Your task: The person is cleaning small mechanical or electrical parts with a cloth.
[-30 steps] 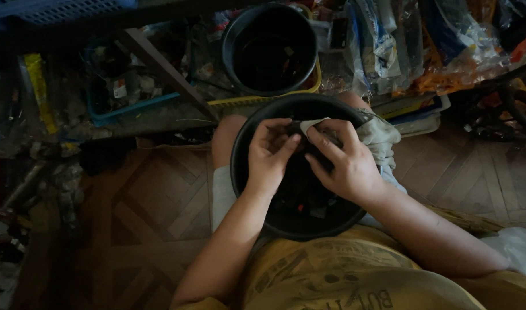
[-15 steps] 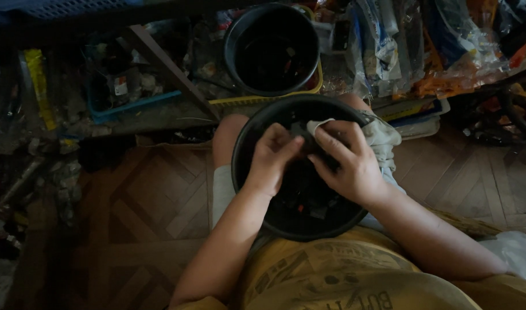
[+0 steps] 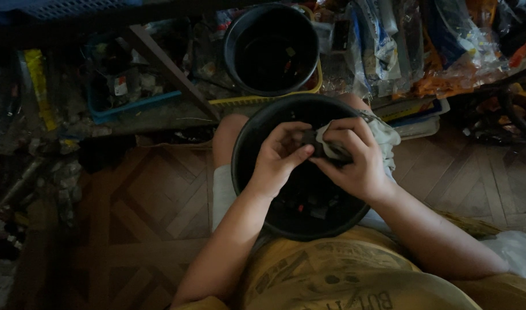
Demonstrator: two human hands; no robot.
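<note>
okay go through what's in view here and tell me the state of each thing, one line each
Left hand: fingers pinching a small dark part over the bowl.
Right hand: pressing a pale cloth on that part.
Black bowl: on the lap, small bits inside.
Black bucket: upright, open, a few bits inside.

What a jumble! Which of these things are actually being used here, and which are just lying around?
In use:
- left hand and right hand, both on a small dark part
- pale cloth under the right hand
- black bowl on the lap, small bits inside

Lying about:
- black bucket
- yellow tray under it
- blue tray
- plastic bags
- wooden floor
</note>
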